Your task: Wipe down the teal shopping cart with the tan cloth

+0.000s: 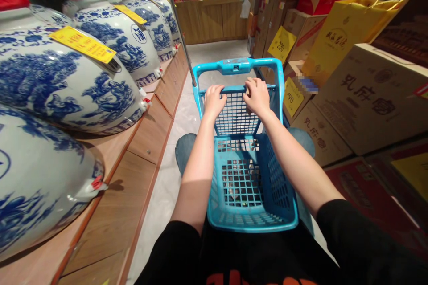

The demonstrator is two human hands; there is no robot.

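A blue plastic shopping basket [219, 213] with grid walls stands between my knees, its open top toward me. Through its grid bottom, bits of the floor show. My left hand [214, 101] is curled over the basket's far rim, left of the middle. On the same rim, farther right, my right hand [258, 97] has its fingers bent over the edge; a small dark patch under that palm is too unclear to name. Beyond both hands rises the basket's raised blue handle [236, 66], which neither hand touches. The fingertips are partly hidden behind the rim.
Large blue-and-white porcelain jars [63, 84] with red cloth tops line a wooden ledge [133, 142] on the left. Stacked cartons [374, 98] and a yellow gift bag [344, 40] crowd the right side. A tiled aisle [217, 51] leads to a wooden counter [210, 20] with packaged goods.
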